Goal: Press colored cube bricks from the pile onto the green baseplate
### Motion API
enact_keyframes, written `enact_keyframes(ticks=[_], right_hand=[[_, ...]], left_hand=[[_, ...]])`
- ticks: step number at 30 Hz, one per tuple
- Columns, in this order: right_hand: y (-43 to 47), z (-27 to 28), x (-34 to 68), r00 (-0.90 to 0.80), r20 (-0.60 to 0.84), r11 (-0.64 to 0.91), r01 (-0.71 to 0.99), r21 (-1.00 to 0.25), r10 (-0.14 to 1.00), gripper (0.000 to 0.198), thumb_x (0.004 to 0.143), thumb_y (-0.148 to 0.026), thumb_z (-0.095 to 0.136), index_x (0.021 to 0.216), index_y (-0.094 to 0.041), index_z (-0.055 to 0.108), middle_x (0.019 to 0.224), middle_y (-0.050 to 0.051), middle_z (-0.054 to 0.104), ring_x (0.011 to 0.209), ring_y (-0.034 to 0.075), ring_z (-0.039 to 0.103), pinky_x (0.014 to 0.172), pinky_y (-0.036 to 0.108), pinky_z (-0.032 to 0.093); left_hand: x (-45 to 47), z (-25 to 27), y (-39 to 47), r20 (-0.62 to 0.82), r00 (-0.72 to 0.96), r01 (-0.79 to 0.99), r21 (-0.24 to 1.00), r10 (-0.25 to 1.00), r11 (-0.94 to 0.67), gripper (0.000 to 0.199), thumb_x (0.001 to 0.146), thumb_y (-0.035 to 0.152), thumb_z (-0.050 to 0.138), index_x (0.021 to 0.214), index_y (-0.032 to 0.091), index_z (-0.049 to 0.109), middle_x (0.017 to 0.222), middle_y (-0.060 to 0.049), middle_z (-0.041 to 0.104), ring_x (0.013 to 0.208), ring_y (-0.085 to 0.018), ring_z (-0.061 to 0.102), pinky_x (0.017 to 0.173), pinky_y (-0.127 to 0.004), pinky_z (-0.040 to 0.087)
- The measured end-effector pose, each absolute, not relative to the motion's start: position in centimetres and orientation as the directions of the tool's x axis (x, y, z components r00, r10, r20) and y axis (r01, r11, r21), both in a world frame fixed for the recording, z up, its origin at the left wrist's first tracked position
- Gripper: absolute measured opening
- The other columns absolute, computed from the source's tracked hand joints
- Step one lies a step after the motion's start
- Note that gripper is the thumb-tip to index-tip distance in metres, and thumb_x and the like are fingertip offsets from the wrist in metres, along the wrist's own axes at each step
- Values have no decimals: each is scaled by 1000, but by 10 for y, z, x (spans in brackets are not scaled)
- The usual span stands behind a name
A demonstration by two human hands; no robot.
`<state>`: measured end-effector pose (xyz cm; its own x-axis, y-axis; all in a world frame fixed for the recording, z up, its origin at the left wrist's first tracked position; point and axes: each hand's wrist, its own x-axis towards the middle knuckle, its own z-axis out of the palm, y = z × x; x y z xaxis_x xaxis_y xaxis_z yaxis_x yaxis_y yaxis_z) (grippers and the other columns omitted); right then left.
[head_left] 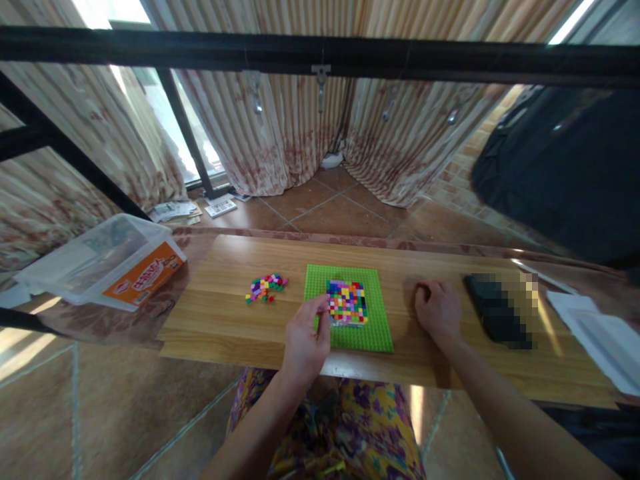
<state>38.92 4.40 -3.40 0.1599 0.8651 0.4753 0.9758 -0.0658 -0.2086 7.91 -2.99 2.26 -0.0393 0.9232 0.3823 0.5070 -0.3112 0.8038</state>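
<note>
A green studded baseplate lies on the wooden table, bearing a square block of small multicoloured toy bricks. At the left edge of that block is my left hand, its thumb and forefinger pinched together. Whatever sits between those fingertips is too small to make out. My right hand rests on the tabletop to the right of the baseplate, fingers curled in with nothing visible in them. Left of the baseplate, a loose pile of small coloured bricks is spread on the wood.
A dark, partly blurred flat object lies right of my right hand. Beyond the left end of the wooden table stands a clear plastic bin with an orange label. White containers are at the far right. A black bar crosses above.
</note>
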Motion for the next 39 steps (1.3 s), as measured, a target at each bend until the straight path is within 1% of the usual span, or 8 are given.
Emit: enact_keyframes(ticks=[3, 7, 10, 13, 20, 28, 33, 39], right_hand=[[44, -34, 389, 162, 472, -62, 973, -221, 866, 27, 82, -26, 44, 92, -16, 66, 91, 11, 63, 89, 24, 52, 84, 38, 40], [44, -34, 389, 158, 468, -63, 975, -212, 869, 27, 83, -26, 44, 93, -16, 66, 91, 11, 63, 90, 23, 52, 84, 37, 40], [43, -33, 388, 159, 471, -73, 978, -196, 868, 27, 84, -27, 43, 92, -16, 66, 91, 11, 63, 89, 23, 52, 84, 36, 40], [43, -32, 388, 160, 468, -78, 979, -191, 869, 27, 84, -27, 43, 92, -16, 67, 91, 12, 64, 89, 23, 52, 83, 36, 40], [43, -33, 388, 157, 472, -66, 977, -204, 868, 27, 83, -26, 43, 92, -16, 67, 92, 12, 64, 91, 24, 52, 84, 38, 40], [43, -32, 386, 148, 475, -65, 980, -187, 868, 28, 84, -26, 43, 93, -15, 67, 92, 12, 64, 90, 24, 52, 84, 36, 40], [42, -32, 386, 156, 476, -75, 980, -186, 866, 28, 84, -26, 43, 93, -16, 67, 92, 11, 64, 89, 23, 53, 84, 36, 40], [42, -35, 389, 124, 487, -51, 986, -161, 865, 29, 84, -28, 42, 92, -15, 67, 90, 12, 64, 87, 23, 53, 80, 36, 40]], left_hand=[[79, 19, -28, 319, -108, 418, 874, 942, -249, 23, 87, 18, 55, 108, 19, 63, 96, -7, 71, 88, -17, 68, 83, -31, 55], [83, 12, -23, 188, -185, 247, 959, 965, -140, 24, 82, 20, 60, 106, 17, 65, 93, -7, 70, 80, -15, 66, 75, -28, 55], [85, 9, -19, 125, -211, 159, 983, 969, -92, 25, 79, 18, 62, 103, 15, 66, 93, -8, 70, 80, -15, 65, 75, -28, 54], [86, 9, -16, 80, -223, 115, 992, 972, -56, 24, 75, 16, 63, 99, 14, 67, 91, -7, 70, 77, -14, 64, 73, -27, 54], [85, 15, -11, 15, -203, 64, 998, 979, -2, 26, 71, 12, 65, 96, 14, 67, 88, -6, 70, 76, -13, 65, 72, -26, 54], [88, 14, -7, -22, -203, 49, 998, 979, 33, 24, 70, 11, 65, 93, 14, 68, 84, -5, 69, 73, -13, 64, 71, -26, 54], [90, 14, -8, -3, -212, 79, 997, 977, 20, 20, 71, 12, 63, 91, 15, 68, 83, -5, 68, 72, -13, 62, 69, -25, 52], [93, 15, -10, 3, -214, 134, 991, 977, 26, 20, 72, 9, 62, 90, 15, 67, 84, -5, 68, 73, -13, 62, 71, -27, 52]])
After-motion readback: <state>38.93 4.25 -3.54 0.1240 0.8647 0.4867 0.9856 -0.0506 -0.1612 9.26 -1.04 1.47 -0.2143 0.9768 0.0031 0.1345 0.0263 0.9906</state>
